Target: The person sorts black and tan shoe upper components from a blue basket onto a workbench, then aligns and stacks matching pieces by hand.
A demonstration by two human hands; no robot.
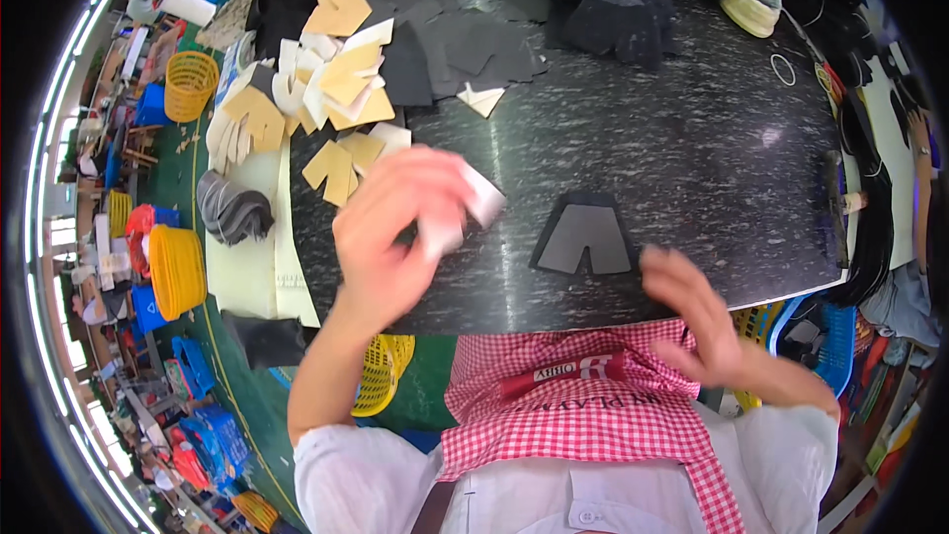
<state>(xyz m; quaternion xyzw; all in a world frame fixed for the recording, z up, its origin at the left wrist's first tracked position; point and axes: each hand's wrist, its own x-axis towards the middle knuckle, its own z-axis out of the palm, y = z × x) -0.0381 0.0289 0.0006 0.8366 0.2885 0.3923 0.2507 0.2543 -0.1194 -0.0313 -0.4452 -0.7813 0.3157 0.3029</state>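
Note:
My left hand (390,213) is raised over the left part of the dark table, smeared by motion, its fingers closed on a small white piece (482,196). A notched grey piece (583,237) lies on a slightly larger black piece (585,200) near the table's front edge. Beside its right corner hovers my right hand (692,311), fingers apart and holding nothing. Beyond my left hand lie loose tan and white notched pieces (336,170), some heaped over one another (346,74).
Flat black pieces (474,44) spread across the far side of the dark table (732,158). A yellow roll (751,10) stands at the far right, with a thin white ring (782,69) nearby. Bundled dark strips (235,208) rest at left. Yellow baskets (381,376) stand below the table edge.

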